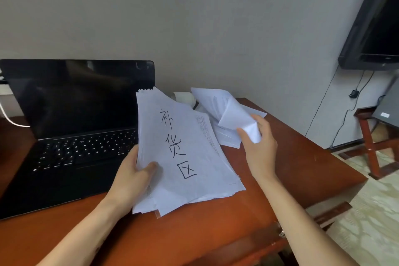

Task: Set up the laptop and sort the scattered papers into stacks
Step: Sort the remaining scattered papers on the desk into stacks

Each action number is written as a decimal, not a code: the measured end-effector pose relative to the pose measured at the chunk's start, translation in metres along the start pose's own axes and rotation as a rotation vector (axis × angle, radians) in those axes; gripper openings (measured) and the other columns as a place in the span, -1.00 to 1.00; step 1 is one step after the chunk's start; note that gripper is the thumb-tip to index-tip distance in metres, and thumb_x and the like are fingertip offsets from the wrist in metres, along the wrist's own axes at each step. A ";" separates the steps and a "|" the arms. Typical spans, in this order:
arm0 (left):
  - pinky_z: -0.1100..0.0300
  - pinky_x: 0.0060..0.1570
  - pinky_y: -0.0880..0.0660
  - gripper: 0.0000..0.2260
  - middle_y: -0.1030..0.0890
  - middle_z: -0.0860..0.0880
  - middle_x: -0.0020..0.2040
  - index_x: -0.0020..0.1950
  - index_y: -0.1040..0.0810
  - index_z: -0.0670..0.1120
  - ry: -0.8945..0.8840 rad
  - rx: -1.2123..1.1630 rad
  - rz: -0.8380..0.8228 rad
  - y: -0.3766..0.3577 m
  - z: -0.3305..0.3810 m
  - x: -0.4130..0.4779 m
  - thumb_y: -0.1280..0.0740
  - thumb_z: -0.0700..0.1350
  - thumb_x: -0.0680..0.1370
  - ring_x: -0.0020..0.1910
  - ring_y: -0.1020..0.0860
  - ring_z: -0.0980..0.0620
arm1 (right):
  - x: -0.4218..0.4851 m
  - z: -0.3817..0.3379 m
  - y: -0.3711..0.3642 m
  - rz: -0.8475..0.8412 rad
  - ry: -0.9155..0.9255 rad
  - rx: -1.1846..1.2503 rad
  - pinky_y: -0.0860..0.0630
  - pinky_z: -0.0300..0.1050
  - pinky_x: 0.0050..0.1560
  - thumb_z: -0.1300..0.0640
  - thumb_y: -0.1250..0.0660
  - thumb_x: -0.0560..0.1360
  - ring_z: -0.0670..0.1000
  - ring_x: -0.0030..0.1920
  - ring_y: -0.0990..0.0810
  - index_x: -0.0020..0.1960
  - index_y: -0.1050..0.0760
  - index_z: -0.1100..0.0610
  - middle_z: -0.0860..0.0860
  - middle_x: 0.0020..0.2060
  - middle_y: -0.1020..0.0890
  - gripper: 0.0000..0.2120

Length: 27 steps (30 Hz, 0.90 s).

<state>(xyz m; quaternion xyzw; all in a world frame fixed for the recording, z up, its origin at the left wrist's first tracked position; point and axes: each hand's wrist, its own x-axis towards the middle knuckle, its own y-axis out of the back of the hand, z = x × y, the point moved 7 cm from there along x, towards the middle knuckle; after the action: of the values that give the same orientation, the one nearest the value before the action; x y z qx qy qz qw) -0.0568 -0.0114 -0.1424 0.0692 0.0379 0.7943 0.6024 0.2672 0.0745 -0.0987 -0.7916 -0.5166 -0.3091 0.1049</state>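
left hand (131,171) gripping stack (185,153) by its edge, right hand (260,149) pinching curled sheet (234,116), open laptop (75,114) just left, on desk (302,168)

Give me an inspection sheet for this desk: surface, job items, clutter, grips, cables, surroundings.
Surface: glossy red-brown wooden desk.
Job's things: open black laptop, screen dark; thick stack of white sheets, handwritten top page, tilted up; loose printed white sheets behind it.
Clutter: white cylindrical object behind the papers, identity unclear.
Grips: left hand holds the stack's left edge; right hand pinches a bent white sheet above the loose ones.
Cables: white cable left of the laptop; small black plug on thin black cables by the wall.
Surroundings: black wall-mounted television; red-brown wooden stand.
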 end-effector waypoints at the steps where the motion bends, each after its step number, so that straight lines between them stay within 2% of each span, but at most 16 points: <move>1: -0.08 0.19 -0.62 -0.64 -0.73 0.13 0.09 0.22 -0.56 0.17 0.020 -0.008 -0.019 -0.003 -0.003 -0.001 -0.32 -0.30 0.63 0.08 -0.71 0.05 | -0.011 -0.010 -0.005 -0.077 0.013 0.004 -0.48 -0.40 0.06 0.11 -0.52 0.49 -0.21 0.16 -0.58 0.31 -0.51 -0.04 -0.19 0.14 -0.63 -0.58; 3: -0.14 0.22 -0.61 -0.65 -0.73 0.08 0.11 0.23 -0.57 0.13 0.050 -0.022 -0.043 -0.006 -0.008 -0.002 -0.33 -0.29 0.61 0.11 -0.71 0.00 | -0.039 -0.022 -0.020 -0.298 0.010 -0.016 -0.40 -0.47 0.11 0.05 -0.55 0.45 -0.27 0.20 -0.53 0.32 -0.50 -0.09 -0.28 0.17 -0.60 -0.53; 5: -0.18 0.21 -0.61 -0.67 -0.73 0.06 0.11 0.22 -0.57 0.12 0.061 -0.027 -0.055 -0.007 -0.010 -0.003 -0.33 -0.28 0.60 0.11 -0.71 -0.04 | -0.068 -0.025 -0.035 -0.576 0.003 -0.091 -0.37 -0.40 0.24 -0.11 -0.54 0.43 -0.27 0.28 -0.47 0.38 -0.45 -0.19 -0.32 0.23 -0.54 -0.44; 7: -0.18 0.20 -0.61 -0.68 -0.73 0.05 0.10 0.21 -0.57 0.11 0.062 -0.026 -0.060 -0.007 -0.010 -0.003 -0.34 -0.29 0.60 0.09 -0.71 -0.04 | -0.092 -0.024 -0.044 -0.830 0.019 -0.218 -0.31 -0.30 0.36 -0.27 -0.42 0.47 -0.29 0.37 -0.35 0.45 -0.35 -0.27 -0.36 0.29 -0.48 -0.41; 8: -0.18 0.20 -0.61 -0.68 -0.73 0.04 0.09 0.20 -0.57 0.10 0.063 -0.023 -0.061 -0.007 -0.010 -0.004 -0.34 -0.29 0.60 0.09 -0.71 -0.05 | -0.097 -0.023 -0.042 -0.876 0.022 -0.232 -0.28 -0.26 0.40 -0.31 -0.34 0.51 -0.29 0.39 -0.31 0.46 -0.34 -0.27 -0.38 0.30 -0.47 -0.45; 9: -0.19 0.21 -0.61 -0.69 -0.73 0.04 0.09 0.20 -0.58 0.09 0.063 -0.026 -0.062 -0.008 -0.010 -0.003 -0.34 -0.29 0.60 0.09 -0.71 -0.06 | -0.096 -0.025 -0.038 -0.845 0.020 -0.195 -0.27 -0.21 0.44 -0.32 -0.27 0.54 -0.26 0.40 -0.31 0.44 -0.38 -0.26 -0.38 0.29 -0.49 -0.51; 11: -0.20 0.21 -0.60 -0.70 -0.73 0.03 0.09 0.20 -0.58 0.09 0.060 -0.040 -0.067 -0.008 -0.009 -0.004 -0.34 -0.29 0.60 0.09 -0.71 -0.07 | -0.076 -0.018 -0.023 -0.622 -0.005 -0.161 -0.31 -0.04 0.47 -0.30 -0.18 0.60 -0.20 0.40 -0.38 0.37 -0.48 -0.21 -0.33 0.28 -0.54 -0.60; 13: -0.20 0.22 -0.60 -0.69 -0.73 0.04 0.10 0.21 -0.58 0.11 0.049 -0.044 -0.072 -0.008 -0.007 -0.006 -0.33 -0.29 0.61 0.10 -0.71 -0.06 | -0.055 -0.003 -0.013 -0.475 -0.079 -0.344 -0.25 0.07 0.51 -0.22 -0.15 0.63 -0.09 0.44 -0.33 0.42 -0.43 -0.15 -0.23 0.35 -0.50 -0.60; 15: -0.18 0.22 -0.60 -0.68 -0.73 0.05 0.11 0.22 -0.57 0.12 0.033 -0.051 -0.070 -0.007 -0.004 -0.009 -0.32 -0.29 0.63 0.10 -0.71 -0.05 | -0.053 0.013 -0.014 -0.522 -0.157 -0.593 -0.12 0.05 0.52 -0.18 -0.13 0.64 0.02 0.50 -0.23 0.48 -0.33 -0.02 -0.07 0.42 -0.44 -0.53; 16: -0.18 0.22 -0.60 -0.69 -0.73 0.05 0.12 0.23 -0.57 0.12 0.025 -0.057 -0.071 -0.008 -0.003 -0.010 -0.31 -0.28 0.64 0.10 -0.71 -0.04 | -0.057 0.016 -0.017 -0.564 -0.140 -0.647 -0.08 0.03 0.51 -0.18 -0.13 0.64 0.05 0.51 -0.22 0.47 -0.33 0.02 -0.04 0.41 -0.44 -0.53; 18: -0.13 0.22 -0.61 -0.73 -0.73 0.08 0.12 0.25 -0.55 0.12 -0.012 -0.054 -0.074 -0.010 0.002 -0.012 -0.31 -0.23 0.67 0.10 -0.71 0.01 | -0.066 0.012 -0.025 -0.621 -0.047 -0.653 -0.02 -0.02 0.54 -0.16 -0.15 0.64 0.01 0.53 -0.19 0.52 -0.28 0.03 -0.04 0.45 -0.41 -0.49; 20: -0.06 0.21 -0.61 -0.83 -0.72 0.14 0.13 0.27 -0.54 0.12 -0.072 -0.026 -0.081 -0.012 0.008 -0.016 -0.32 -0.08 0.70 0.09 -0.71 0.08 | -0.071 0.007 -0.030 -0.657 0.004 -0.639 0.03 -0.08 0.56 -0.16 -0.17 0.64 -0.04 0.54 -0.16 0.57 -0.22 0.02 -0.07 0.50 -0.35 -0.45; 22: -0.02 0.20 -0.61 -0.77 -0.71 0.17 0.14 0.28 -0.54 0.12 -0.106 -0.013 -0.096 -0.014 0.012 -0.019 -0.36 0.08 0.64 0.10 -0.70 0.12 | -0.074 0.002 -0.034 -0.680 0.010 -0.608 0.03 -0.11 0.54 -0.17 -0.19 0.63 -0.06 0.54 -0.14 0.58 -0.20 -0.02 -0.10 0.52 -0.32 -0.43; 23: -0.02 0.19 -0.61 -0.73 -0.71 0.17 0.14 0.28 -0.55 0.11 -0.102 -0.012 -0.100 -0.015 0.012 -0.019 -0.40 0.11 0.61 0.10 -0.70 0.12 | -0.076 0.000 -0.037 -0.703 0.005 -0.586 0.02 -0.11 0.54 -0.18 -0.19 0.62 -0.07 0.54 -0.13 0.58 -0.19 -0.04 -0.12 0.52 -0.31 -0.43; 25: -0.06 0.17 -0.63 -0.74 -0.72 0.14 0.12 0.26 -0.55 0.10 -0.073 -0.010 -0.095 -0.014 0.009 -0.016 -0.46 0.01 0.59 0.08 -0.71 0.08 | -0.075 -0.002 -0.045 -0.753 -0.027 -0.544 -0.01 -0.10 0.52 -0.20 -0.20 0.61 -0.08 0.52 -0.14 0.57 -0.21 -0.07 -0.16 0.50 -0.31 -0.43; 27: -0.10 0.16 -0.64 -0.74 -0.73 0.11 0.10 0.26 -0.55 0.11 -0.037 -0.019 -0.085 -0.011 0.004 -0.012 -0.46 -0.12 0.61 0.05 -0.73 0.04 | -0.061 0.000 -0.051 -0.701 -0.079 -0.464 -0.09 -0.06 0.48 -0.18 -0.22 0.61 -0.08 0.45 -0.27 0.48 -0.35 -0.07 -0.17 0.39 -0.44 -0.53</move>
<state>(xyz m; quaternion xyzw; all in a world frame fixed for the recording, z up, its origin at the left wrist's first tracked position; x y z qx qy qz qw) -0.0422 -0.0198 -0.1410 0.0765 0.0223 0.7670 0.6367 0.2059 0.0510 -0.1432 -0.5819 -0.6749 -0.4035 -0.2076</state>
